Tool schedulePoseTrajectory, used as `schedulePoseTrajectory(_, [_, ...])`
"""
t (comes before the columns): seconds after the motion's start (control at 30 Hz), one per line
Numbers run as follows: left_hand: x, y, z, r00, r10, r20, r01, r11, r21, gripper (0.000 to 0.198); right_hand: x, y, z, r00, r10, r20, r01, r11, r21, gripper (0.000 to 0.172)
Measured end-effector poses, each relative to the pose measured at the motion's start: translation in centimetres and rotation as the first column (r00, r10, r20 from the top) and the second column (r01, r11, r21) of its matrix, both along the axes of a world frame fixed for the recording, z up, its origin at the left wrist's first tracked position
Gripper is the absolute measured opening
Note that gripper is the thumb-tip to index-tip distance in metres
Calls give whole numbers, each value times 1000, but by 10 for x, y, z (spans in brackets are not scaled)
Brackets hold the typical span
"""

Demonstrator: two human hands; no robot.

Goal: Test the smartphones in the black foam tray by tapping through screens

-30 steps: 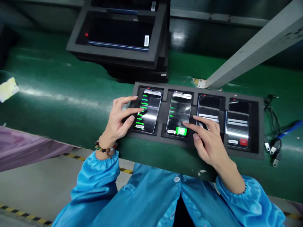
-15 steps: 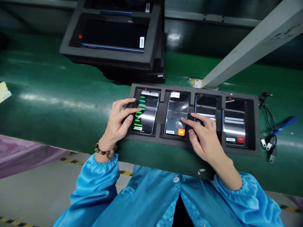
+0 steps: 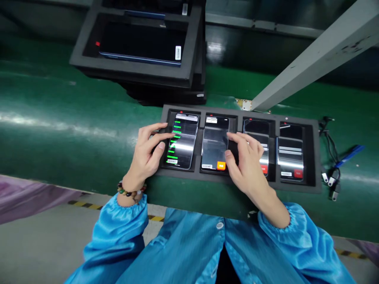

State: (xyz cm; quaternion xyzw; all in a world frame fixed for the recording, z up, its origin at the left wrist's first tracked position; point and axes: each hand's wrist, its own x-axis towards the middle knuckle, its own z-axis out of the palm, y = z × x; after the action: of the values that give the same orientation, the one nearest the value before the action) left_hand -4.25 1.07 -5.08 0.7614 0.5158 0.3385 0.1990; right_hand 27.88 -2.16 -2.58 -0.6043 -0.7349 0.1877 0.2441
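Partly under right grip point(image 3: 247, 161): second phone point(image 3: 213, 148)

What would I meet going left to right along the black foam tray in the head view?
Left hand, phone with green text, phone with orange button, third phone partly under the right hand, fourth phone with red button, cable plugs, blue pen.

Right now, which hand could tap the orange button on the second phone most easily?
The right hand. It hovers right beside the orange button on the second phone, while the left hand is further away, touching the first phone with green text.
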Motion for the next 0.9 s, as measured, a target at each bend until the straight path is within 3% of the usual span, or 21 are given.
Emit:
schedulePoseTrajectory(0.23, [3,-1,-4,988,113,102,-106,992,-69,38,-4,10,-5,996,-91,3,91,996,-26,44])
schedulePoseTrajectory(0.37, [4,-3,-8,979,124,162,-95,981,-171,44,-10,10,-3,992,-92,-86,85,993,-79,40])
schedulePoseTrajectory(0.53, [5,-5,-14,965,133,228,-96,981,-167,47,-12,8,2,969,-140,-201,114,984,-138,30])
schedulePoseTrajectory(0.77, [1,-3,-21,951,146,271,-100,979,-175,45,-5,5,4,960,-120,-252,71,978,-196,40])
schedulePoseTrajectory(0.9, [-7,-1,-18,960,111,256,-50,971,-235,47,7,0,13,952,-108,-287,64,985,-160,42])
